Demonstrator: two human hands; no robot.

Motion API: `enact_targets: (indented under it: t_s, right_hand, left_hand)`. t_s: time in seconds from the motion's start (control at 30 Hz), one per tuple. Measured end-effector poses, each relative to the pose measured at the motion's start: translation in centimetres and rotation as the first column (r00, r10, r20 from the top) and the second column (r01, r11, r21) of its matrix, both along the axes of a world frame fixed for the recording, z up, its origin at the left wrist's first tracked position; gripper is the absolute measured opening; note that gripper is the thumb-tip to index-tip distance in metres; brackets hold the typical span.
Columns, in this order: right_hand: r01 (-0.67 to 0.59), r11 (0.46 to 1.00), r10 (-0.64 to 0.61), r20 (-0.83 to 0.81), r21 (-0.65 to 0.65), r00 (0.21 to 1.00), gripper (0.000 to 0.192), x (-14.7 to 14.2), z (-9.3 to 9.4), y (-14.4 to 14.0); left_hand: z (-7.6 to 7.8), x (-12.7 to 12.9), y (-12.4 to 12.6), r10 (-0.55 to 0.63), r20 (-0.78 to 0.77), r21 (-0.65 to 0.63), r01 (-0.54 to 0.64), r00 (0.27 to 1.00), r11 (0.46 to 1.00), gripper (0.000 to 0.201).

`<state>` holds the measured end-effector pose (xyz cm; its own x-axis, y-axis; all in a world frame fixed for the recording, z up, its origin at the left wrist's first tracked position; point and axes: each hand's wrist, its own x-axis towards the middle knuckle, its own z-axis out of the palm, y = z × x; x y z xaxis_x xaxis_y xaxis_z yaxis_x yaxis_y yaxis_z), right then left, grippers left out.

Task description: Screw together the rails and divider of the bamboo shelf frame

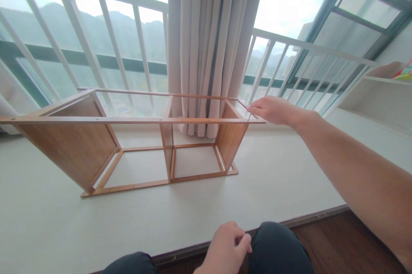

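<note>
A wooden shelf frame (193, 120) lies on its side on the pale floor, with three upright panels between its lower and upper rails. At its right end, my right hand (268, 108) pinches a thin metal hex key (249, 116), its short end down at the upper front rail. The screw head under it is too small to make out. My left hand (227, 246) rests low between my knees, away from the frame. Its fingers are curled closed, and what they hold, if anything, is hidden.
Behind the frame hangs a grey curtain (206, 50), with white railings (122, 42) and windows on both sides. A white shelf unit (380, 102) stands at the right. A dark edge strip (315, 217) separates the pale floor from dark wood flooring near my knees.
</note>
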<state>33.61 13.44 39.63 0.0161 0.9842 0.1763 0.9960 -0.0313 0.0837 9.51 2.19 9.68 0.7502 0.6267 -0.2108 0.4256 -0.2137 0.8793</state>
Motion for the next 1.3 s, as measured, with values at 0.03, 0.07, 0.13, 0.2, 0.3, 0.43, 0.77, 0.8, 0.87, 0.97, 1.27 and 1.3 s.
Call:
enact_targets:
  t_s: [0.03, 0.07, 0.13, 0.2, 0.3, 0.43, 0.77, 0.8, 0.87, 0.97, 1.27, 1.3]
  right_hand:
    - [0.027, 1.000, -0.027, -0.004, 0.010, 1.000, 0.047, -0.2, 0.0, 0.0]
    - [0.051, 0.999, -0.051, -0.006, 0.020, 0.999, 0.047, -0.4, 0.0, 0.0]
    - [0.084, 0.996, -0.084, -0.007, 0.034, 0.996, 0.046, -0.7, 0.0, 0.0]
    - [0.101, 0.994, -0.101, -0.010, 0.040, 0.995, 0.046, -0.8, 0.0, 0.1]
    - [0.102, 0.994, -0.101, -0.041, 0.036, 0.994, 0.046, -0.9, 0.0, 0.2]
    - [0.125, 0.991, -0.119, -0.111, 0.048, 0.987, 0.046, -1.0, -0.2, 0.5]
    - [0.136, 0.980, -0.124, -0.088, 0.144, 0.988, 0.049, 0.0, -0.3, 1.0]
    - [0.113, 0.985, -0.101, -0.097, 0.130, 0.990, 0.048, 0.3, -0.1, 0.9]
    - [0.069, 0.995, -0.059, -0.123, 0.072, 0.991, 0.044, 0.7, 0.0, 0.7]
    - [0.010, 1.000, -0.009, -0.147, 0.009, 0.989, 0.040, 1.1, 0.1, 0.4]
    - [-0.016, 1.000, 0.011, -0.166, -0.025, 0.986, 0.034, 0.7, -0.2, 0.1]
    - [-0.020, 0.999, 0.015, -0.158, -0.028, 0.987, 0.034, 0.7, -0.2, 0.1]
  left_hand:
    - [0.0, 0.0, 0.0, -0.001, 0.000, 0.001, 0.001, 1.000, 1.000, 0.035]
    - [0.1, 0.0, 0.0, -0.002, -0.002, -0.001, 0.002, 1.000, 1.000, 0.035]
    - [0.2, 0.0, 0.0, -0.007, -0.010, 0.000, 0.007, 1.000, 1.000, 0.035]
    - [0.2, 0.0, 0.0, -0.013, -0.019, 0.004, 0.014, 1.000, 1.000, 0.035]
    - [0.2, 0.0, 0.1, -0.015, -0.030, 0.013, 0.015, 0.999, 1.000, 0.035]
    - [0.2, 0.0, 0.0, -0.024, -0.039, 0.022, 0.025, 0.999, 0.999, 0.034]
    - [0.3, 0.0, -0.1, -0.034, -0.043, 0.031, 0.035, 0.999, 0.999, 0.034]
    - [0.4, 0.0, -0.1, -0.034, -0.044, 0.029, 0.035, 0.998, 0.999, 0.034]
    - [0.4, 0.0, -0.1, -0.036, -0.044, 0.026, 0.037, 0.998, 0.999, 0.033]
    - [0.4, 0.0, 0.0, -0.039, -0.043, 0.032, 0.040, 0.998, 0.999, 0.033]
    - [0.2, 0.1, 0.1, -0.042, -0.055, 0.042, 0.045, 0.998, 0.998, 0.033]
    - [0.2, 0.1, 0.1, -0.041, -0.053, 0.042, 0.044, 0.998, 0.998, 0.033]
